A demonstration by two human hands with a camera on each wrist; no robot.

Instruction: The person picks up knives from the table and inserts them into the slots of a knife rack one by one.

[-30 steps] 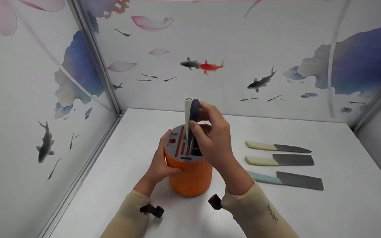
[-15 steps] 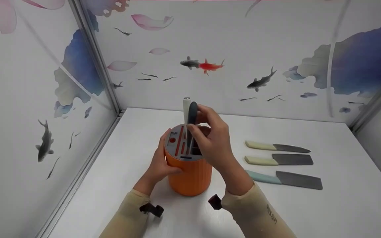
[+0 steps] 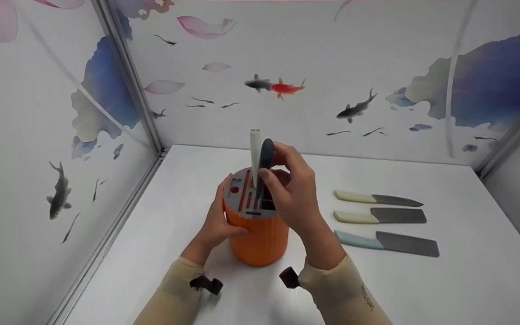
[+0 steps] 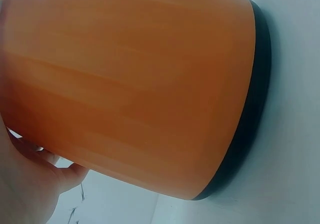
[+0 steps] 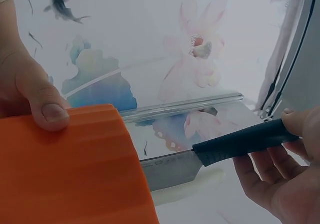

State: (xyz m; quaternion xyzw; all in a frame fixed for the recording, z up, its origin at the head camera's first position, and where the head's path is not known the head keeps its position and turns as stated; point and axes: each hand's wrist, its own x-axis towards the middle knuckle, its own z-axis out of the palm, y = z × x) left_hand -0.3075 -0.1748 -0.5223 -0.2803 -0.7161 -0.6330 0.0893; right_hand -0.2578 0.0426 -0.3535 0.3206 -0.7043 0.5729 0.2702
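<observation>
My left hand (image 3: 215,223) grips the side of an orange round knife block (image 3: 260,241), its thumb at the front. The block stands upright and has a grey slotted top. Above it, my right hand (image 3: 294,189) pinches the dark blue handle (image 5: 245,141) of a knife between thumb and fingers. Part of that knife's blade (image 5: 172,170) shows in the right wrist view; the lower part is hidden behind the block's rim. Just left of it, a second knife with a cream handle (image 3: 255,151) stands upright in the block. The left wrist view is mostly filled by the block's orange wall (image 4: 135,89).
Right of the block, three knives lie on the white table (image 3: 151,253): a pointed cream-handled knife (image 3: 377,198), a cream-handled cleaver (image 3: 379,216) and a blue-handled cleaver (image 3: 388,243). Printed panels (image 3: 305,49) wall in the table at the back and sides.
The dark-handled knife has sunk slightly relative to the block, with my right hand moving along, and shifts a little sideways. My left hand keeps its hold. The head view has tilted slightly.
</observation>
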